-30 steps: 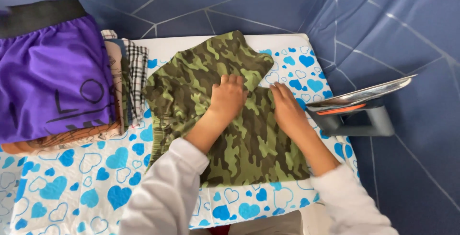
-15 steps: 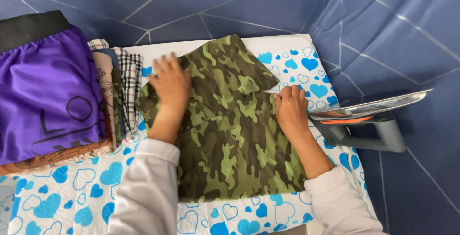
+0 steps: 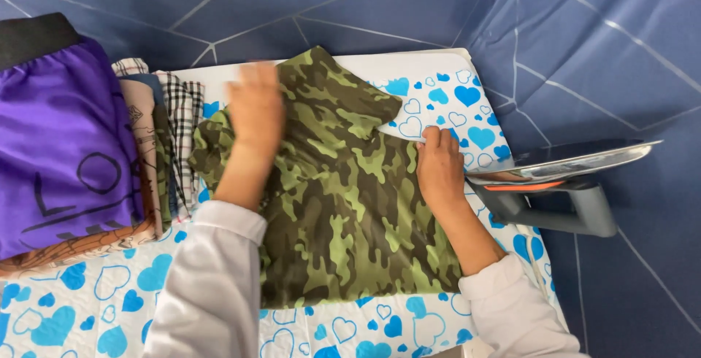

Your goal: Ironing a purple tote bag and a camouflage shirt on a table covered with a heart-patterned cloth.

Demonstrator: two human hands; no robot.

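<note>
A green and brown camouflage cloth garment point(image 3: 343, 197) lies spread across the middle of the frame on a table covered by a white sheet printed with blue hearts point(image 3: 95, 307). The garment reaches from the upper middle, where a short sleeve sticks out to the right, down to the lower middle of the picture.

The left hand point(image 3: 254, 113) lies palm down on the upper left part of the garment, blurred, its fingers stretched out flat and pointing to the top of the frame, gripping nothing. The right hand point(image 3: 439, 168) rests on the garment's right edge, just below the sleeve, fingers extended and slightly spread, pressing on the cloth and the sheet beside it; it holds nothing either. Both arms come up from the bottom of the frame in pale grey long sleeves point(image 3: 212, 285).

At the left of the frame sits a pile of folded clothes: a purple garment with dark lettering point(image 3: 62, 146) on top, and beside it the edges of a tan piece and a black-and-white checked piece point(image 3: 182, 121), just beside the camouflage garment's left edge.

At the right, a grey iron with a shiny metal soleplate point(image 3: 566, 183) lies on its side, near the right hand but apart from it. Dark blue fabric with thin white lines point(image 3: 438, 0) fills the top and right of the picture.
</note>
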